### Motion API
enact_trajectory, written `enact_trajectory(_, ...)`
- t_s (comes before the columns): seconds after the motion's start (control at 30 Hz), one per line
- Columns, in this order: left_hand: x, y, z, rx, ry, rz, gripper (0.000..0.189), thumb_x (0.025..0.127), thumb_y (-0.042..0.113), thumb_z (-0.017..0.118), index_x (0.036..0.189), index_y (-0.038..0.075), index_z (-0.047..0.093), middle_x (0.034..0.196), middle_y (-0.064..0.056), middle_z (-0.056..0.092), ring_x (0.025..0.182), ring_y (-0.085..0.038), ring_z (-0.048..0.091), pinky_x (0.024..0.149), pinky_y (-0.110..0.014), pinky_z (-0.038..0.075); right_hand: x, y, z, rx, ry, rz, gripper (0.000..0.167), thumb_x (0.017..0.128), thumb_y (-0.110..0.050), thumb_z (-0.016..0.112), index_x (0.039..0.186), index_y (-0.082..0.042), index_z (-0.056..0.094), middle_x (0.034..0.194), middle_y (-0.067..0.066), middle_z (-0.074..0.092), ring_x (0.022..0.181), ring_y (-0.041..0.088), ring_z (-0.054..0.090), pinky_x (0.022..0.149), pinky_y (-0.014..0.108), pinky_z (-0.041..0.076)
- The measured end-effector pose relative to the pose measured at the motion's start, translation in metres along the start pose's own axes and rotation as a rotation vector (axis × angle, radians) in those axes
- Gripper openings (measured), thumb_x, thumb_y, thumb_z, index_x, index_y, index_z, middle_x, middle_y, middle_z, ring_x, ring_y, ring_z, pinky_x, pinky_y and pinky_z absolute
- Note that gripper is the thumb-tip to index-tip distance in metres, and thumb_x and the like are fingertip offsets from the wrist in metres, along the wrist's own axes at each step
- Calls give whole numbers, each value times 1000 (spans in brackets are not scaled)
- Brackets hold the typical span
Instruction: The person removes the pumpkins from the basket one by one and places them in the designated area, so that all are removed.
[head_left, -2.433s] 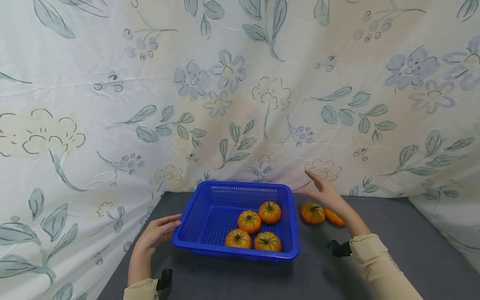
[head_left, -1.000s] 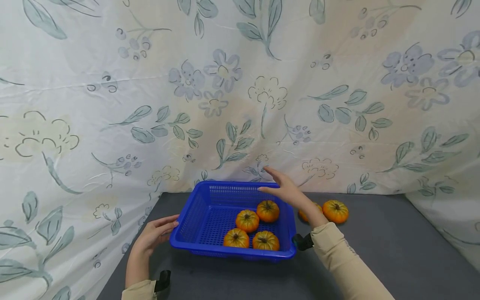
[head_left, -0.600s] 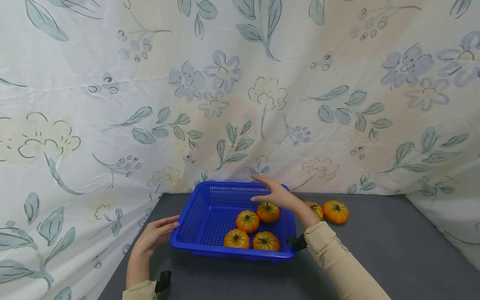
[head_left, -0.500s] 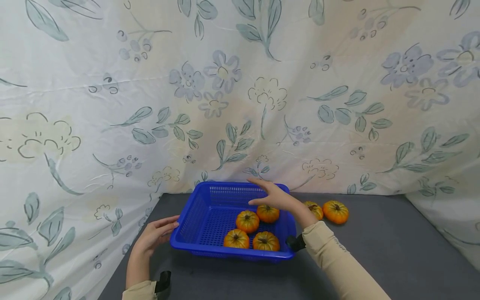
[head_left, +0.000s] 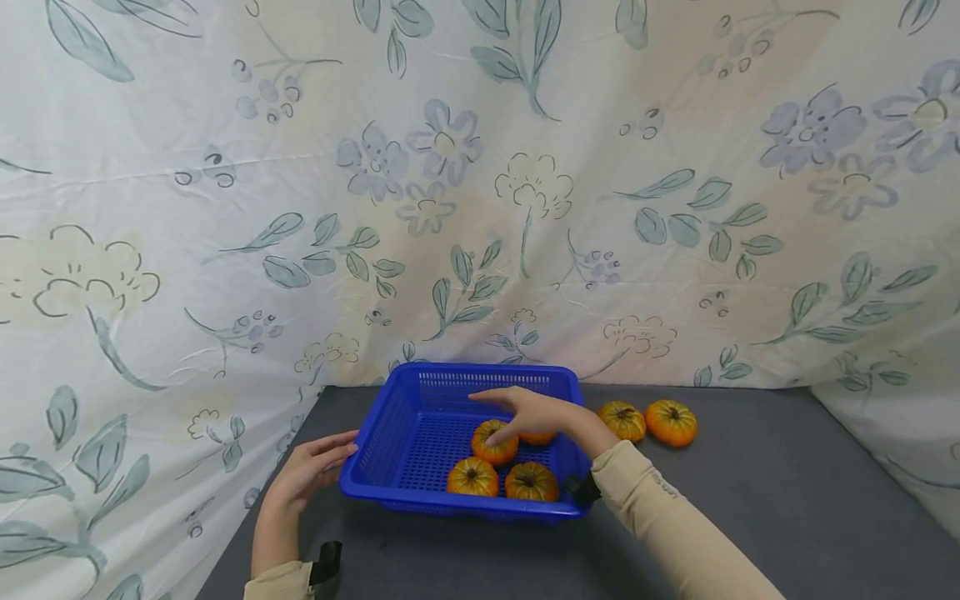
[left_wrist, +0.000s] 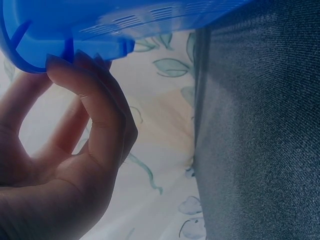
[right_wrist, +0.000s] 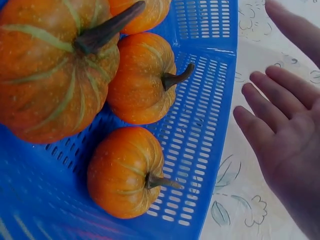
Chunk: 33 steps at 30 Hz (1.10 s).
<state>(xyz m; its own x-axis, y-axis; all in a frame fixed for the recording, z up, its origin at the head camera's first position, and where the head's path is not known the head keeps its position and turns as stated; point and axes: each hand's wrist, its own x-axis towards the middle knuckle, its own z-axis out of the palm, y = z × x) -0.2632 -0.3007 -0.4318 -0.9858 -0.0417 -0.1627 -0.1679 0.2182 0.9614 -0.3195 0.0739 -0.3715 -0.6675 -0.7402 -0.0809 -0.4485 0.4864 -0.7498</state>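
Currently, four pumpkins sit in the blue basket (head_left: 431, 450), which stands on the dark grey table (head_left: 772, 483) at lower centre of the head view. Positions: rear pumpkin (head_left: 536, 438), mostly covered by the right hand (head_left: 536, 411); middle pumpkin (head_left: 495, 450), partly overlapped by the thumb; front-left pumpkin (head_left: 472, 477) and front-right pumpkin (head_left: 532, 482) near the basket's lower edge. All are orange with yellow-green streaks; the left half of the basket floor shows bare mesh.

Right hand: released, holding nothing — fingers extended, thumb spread away, palm above the basket. The right wrist view puts it at the right edge of the frame, apart from the fruit.

Left hand (head_left: 311, 467): grasping the basket by its rim, at the left side of the head view; the left wrist view shows curled fingertips on the blue edge, upper left.

Two further pumpkins lie on the table, right of the basket: a nearer one (head_left: 622, 422) and a farther one (head_left: 671, 423), side by side — contact cannot be told. Both sleeves (head_left: 667, 525) are beige. Floral cloth (head_left: 300, 192) fills the upper frame.
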Motion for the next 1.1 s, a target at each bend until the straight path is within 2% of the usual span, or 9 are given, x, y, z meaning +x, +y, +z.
enact_trajectory(0.17,1,0,1,8,13,-8,58,90,29,70,138,0,53,124,-9,68,99,-12,69,83,-33,56,2,-2,3,25,-90,-11,68,90,-20,71,150,-13,38,157,9,36,148,29,29,119,49,27)
enact_trajectory(0.37,1,1,1,7,15,-13,58,90,29,70,138,0,53,124,-8,68,98,-12,69,83,-33,56,5,2,6,36,-165,-17,63,91,-19,70,148,-12,43,154,11,40,145,29,36,117,47,31)
enact_trajectory(0.67,1,1,0,-8,-14,11,57,90,26,70,137,-1,53,116,-2,71,94,-10,69,81,-32,55,7,9,8,209,-288,13,60,92,-12,67,147,-8,43,154,11,41,146,33,33,116,49,32)
enact_trajectory(0.93,0,2,-1,-10,-13,9,57,91,26,69,138,-1,53,117,-2,70,95,-10,69,82,-32,56,14,14,10,239,-360,46,57,93,-13,66,146,-12,46,153,7,43,145,31,35,113,39,39)
enact_trajectory(1.1,0,2,0,-7,-14,9,56,91,26,69,138,-1,53,118,-3,70,95,-9,68,82,-32,56,17,16,13,258,-383,64,56,93,-10,66,145,-10,46,154,12,41,144,31,36,113,39,38)
